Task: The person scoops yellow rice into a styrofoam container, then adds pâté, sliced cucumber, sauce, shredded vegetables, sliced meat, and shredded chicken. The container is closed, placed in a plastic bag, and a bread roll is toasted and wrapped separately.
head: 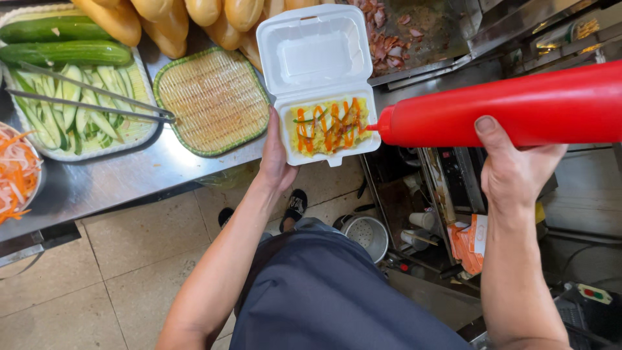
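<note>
My left hand (275,159) holds an open white foam box (311,58) from below, at its left side. Yellow rice striped with orange and dark sauce (327,126) fills the lower half; the lid stands open toward the counter. My right hand (515,168) grips a big red squeeze bottle (518,107) lying sideways, its nozzle touching the box's right edge by the food.
On the steel counter (110,181) sit a round woven tray (214,97), a plate of cucumbers with metal tongs (84,94), shredded carrot (16,172) and bread rolls (162,19). A griddle with meat pieces (402,32) lies behind the box. Tiled floor below, clutter at right.
</note>
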